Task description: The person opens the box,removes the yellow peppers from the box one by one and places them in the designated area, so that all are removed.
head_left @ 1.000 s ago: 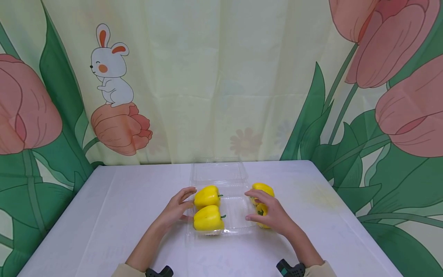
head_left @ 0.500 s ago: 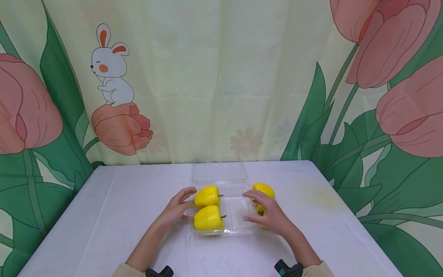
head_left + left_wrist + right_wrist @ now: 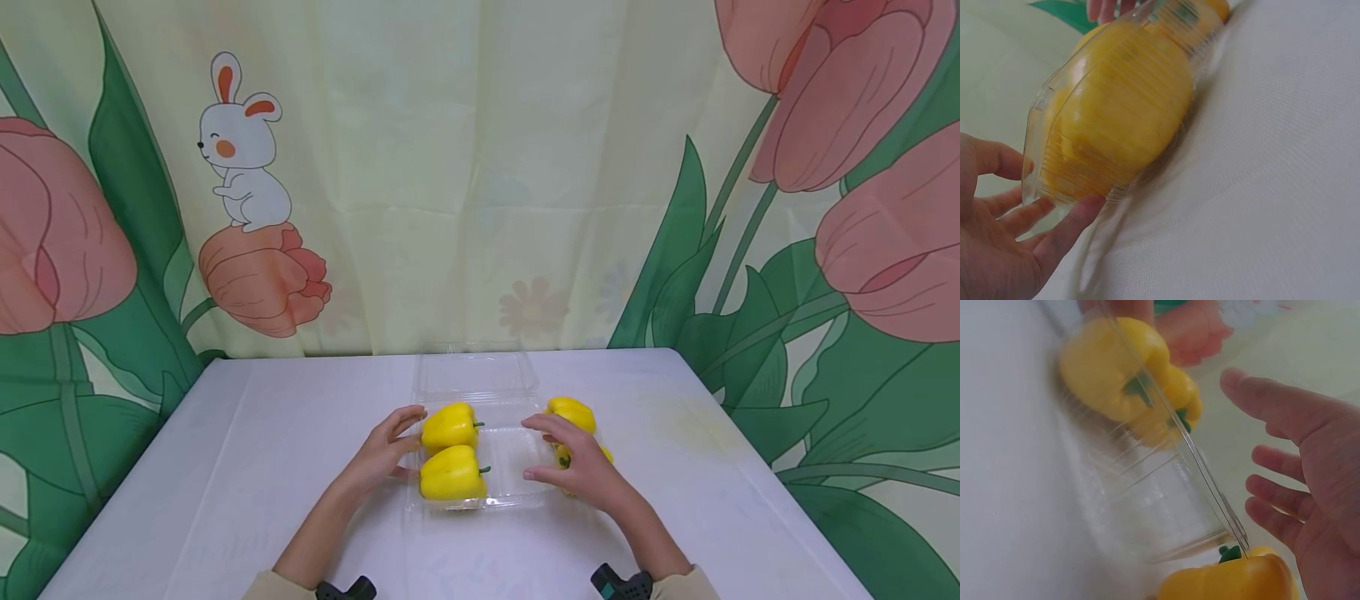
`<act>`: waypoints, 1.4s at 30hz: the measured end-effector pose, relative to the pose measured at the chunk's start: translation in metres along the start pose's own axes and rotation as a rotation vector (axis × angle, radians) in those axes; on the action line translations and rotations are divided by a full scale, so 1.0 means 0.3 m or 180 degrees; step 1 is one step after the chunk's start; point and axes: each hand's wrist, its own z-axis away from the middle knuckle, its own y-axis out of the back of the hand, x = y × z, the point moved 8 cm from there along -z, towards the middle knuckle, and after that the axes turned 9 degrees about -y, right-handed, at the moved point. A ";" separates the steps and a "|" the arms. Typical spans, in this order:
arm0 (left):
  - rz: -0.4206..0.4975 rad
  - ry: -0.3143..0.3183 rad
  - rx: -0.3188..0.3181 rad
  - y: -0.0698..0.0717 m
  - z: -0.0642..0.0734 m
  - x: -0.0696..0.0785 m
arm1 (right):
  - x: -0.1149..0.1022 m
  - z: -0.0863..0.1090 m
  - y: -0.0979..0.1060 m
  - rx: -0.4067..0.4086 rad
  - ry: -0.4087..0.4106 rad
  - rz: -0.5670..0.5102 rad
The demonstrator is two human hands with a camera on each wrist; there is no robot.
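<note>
Two yellow bell peppers [image 3: 450, 427] with green stems lie in the left half of a clear plastic clamshell box [image 3: 517, 450], its lid [image 3: 476, 371] folded back behind. My left hand [image 3: 384, 450] rests at the box's left end, thumb and fingers spread; in the left wrist view its fingertips touch the clear wall beside a pepper [image 3: 1122, 94]. Above the box's right side my right hand [image 3: 577, 462] hovers, thumb and fingers apart, with nothing between them. It partly hides the nearer of two peppers [image 3: 572, 412] outside the box. The right wrist view shows one such pepper [image 3: 1229, 581] past the box rim.
A white cloth covers the table [image 3: 277, 433], whose far edge meets a curtain [image 3: 405, 208] printed with tulips and a rabbit. Each wrist wears a dark camera mount [image 3: 622, 582].
My right hand has drifted slightly left over the box, uncovering more of the nearer pepper on the right. The left hand and the box have stayed where they were.
</note>
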 end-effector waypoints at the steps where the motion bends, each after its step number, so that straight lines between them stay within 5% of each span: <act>1: 0.0002 0.0002 0.0001 0.000 -0.001 -0.001 | 0.001 -0.001 -0.002 -0.0005 -0.0013 0.0003; 42: 0.0004 -0.0005 -0.0001 -0.001 0.010 0.007 | -0.013 -0.008 -0.048 -0.0183 0.0163 -0.0129</act>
